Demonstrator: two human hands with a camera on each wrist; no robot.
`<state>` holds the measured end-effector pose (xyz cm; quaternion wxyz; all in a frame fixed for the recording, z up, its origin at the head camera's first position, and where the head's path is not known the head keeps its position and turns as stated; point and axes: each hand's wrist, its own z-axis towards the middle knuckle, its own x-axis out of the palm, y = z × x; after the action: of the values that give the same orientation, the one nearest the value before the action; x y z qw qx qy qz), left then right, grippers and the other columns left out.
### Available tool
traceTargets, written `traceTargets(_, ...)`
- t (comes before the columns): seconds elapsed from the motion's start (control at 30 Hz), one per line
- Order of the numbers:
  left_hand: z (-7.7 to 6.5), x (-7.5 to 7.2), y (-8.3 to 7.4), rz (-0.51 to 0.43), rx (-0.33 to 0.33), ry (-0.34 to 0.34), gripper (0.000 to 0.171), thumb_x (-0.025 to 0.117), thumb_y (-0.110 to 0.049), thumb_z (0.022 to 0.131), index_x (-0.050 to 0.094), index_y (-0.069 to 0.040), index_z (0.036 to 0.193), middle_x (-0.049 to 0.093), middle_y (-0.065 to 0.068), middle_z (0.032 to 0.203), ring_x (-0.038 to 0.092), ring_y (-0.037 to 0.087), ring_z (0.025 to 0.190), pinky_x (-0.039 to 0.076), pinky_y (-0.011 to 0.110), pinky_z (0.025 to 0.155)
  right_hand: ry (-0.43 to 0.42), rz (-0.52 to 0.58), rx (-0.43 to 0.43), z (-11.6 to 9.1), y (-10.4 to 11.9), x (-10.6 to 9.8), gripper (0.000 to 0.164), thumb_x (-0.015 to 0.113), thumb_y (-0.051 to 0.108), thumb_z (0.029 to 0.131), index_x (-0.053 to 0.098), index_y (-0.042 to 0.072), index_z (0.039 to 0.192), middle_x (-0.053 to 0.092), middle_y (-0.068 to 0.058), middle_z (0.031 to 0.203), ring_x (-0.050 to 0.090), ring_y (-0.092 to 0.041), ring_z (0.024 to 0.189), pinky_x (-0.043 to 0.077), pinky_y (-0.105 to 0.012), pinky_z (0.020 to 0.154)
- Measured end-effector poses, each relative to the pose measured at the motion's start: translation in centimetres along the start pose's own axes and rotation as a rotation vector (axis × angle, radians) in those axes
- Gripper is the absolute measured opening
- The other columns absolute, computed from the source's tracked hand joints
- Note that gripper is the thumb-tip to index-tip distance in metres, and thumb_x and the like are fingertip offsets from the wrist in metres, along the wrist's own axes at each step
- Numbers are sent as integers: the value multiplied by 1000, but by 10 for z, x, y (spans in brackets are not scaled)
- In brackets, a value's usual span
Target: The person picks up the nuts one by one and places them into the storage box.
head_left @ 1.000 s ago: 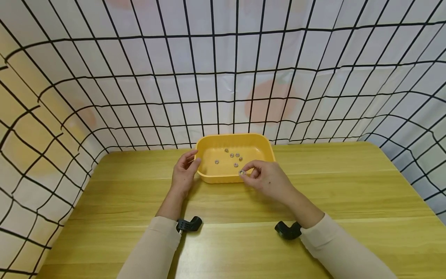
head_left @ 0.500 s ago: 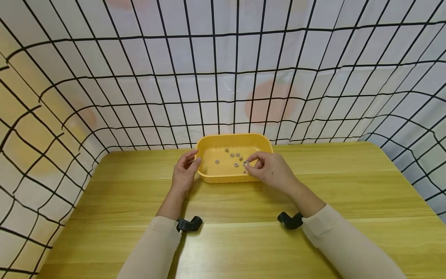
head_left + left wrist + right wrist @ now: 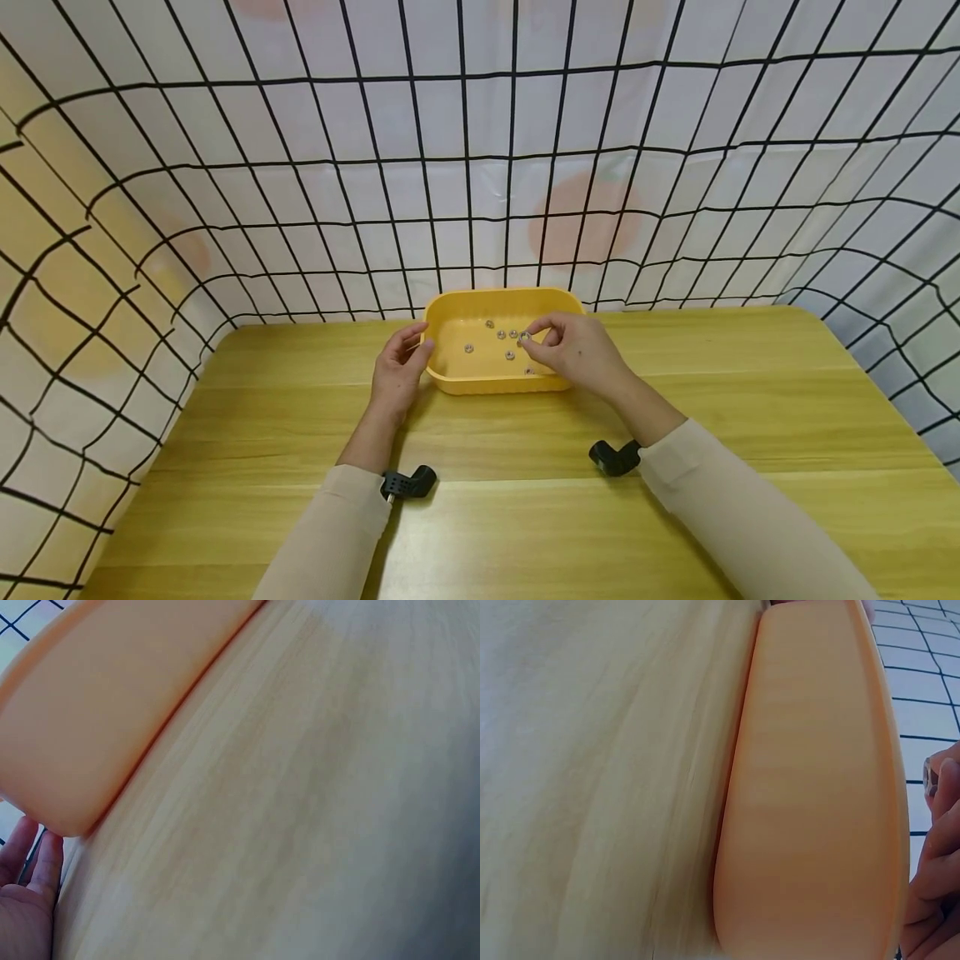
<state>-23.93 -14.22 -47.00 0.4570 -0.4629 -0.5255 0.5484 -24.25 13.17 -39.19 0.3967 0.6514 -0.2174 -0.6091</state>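
My right hand (image 3: pixel 581 350) pinches a metal hex nut (image 3: pixel 525 337) between thumb and index finger over the right half of a yellow plastic tray (image 3: pixel 487 385). The right wrist view shows that nut (image 3: pixel 931 778) at the fingertips, above the level of the tray's rim. Several similar nuts lie scattered on the tray floor, among them one nut (image 3: pixel 468 348) toward the left and another nut (image 3: pixel 510 355) near the middle. At the tray's left end, my left hand (image 3: pixel 396 371) rests its fingertips against the rim. Its fingers (image 3: pixel 49 859) look fairly straight beside the end wall.
The tray stands at the back of a wooden table (image 3: pixel 495 517), close to a white curtain with a black grid (image 3: pixel 480 192). Black wrist-worn cameras show on both arms, one camera (image 3: pixel 411 482) at the left wrist.
My right hand has carried its nut from the tray's front rim back over the tray, first rightward, then a little left. A nut near the front wall is now uncovered. My left hand stays put.
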Motion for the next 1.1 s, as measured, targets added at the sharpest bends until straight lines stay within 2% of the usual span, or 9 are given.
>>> traceTargets(0.23, -1, 0, -1, 0, -3, 4, 38, 65, -21, 102, 61, -15, 139, 56, 12, 142, 53, 27, 133, 44, 43, 112, 6, 52, 41, 10, 0, 5, 22, 75, 31, 92, 71, 15, 106, 67, -4, 75, 45, -14, 51, 32, -22, 45)
traceTargets(0.63, 1, 0, 1, -7, -6, -3, 38, 65, -19, 101, 62, -16, 138, 58, 12, 139, 55, 24, 131, 45, 40, 109, 6, 48, 61, 27, 3, 16, 22, 75, 31, 92, 70, 14, 106, 64, -4, 77, 44, -13, 51, 33, -22, 45)
traceTargets(0.87, 2, -1, 1, 1, -5, -7, 38, 65, -20, 101, 62, -16, 138, 57, 11, 141, 53, 25, 133, 45, 42, 112, 18, 24, 76, 35, 0, 25, 25, 75, 31, 92, 70, 13, 108, 65, -4, 81, 50, -12, 51, 38, -23, 46)
traceTargets(1.1, 1, -1, -1, 3, -12, -7, 37, 65, -19, 101, 62, -15, 138, 56, 11, 141, 53, 26, 134, 45, 43, 112, 28, 11, 103, 40, 0, 28, 22, 74, 33, 93, 70, 15, 107, 65, -5, 83, 48, -12, 53, 38, -23, 47)
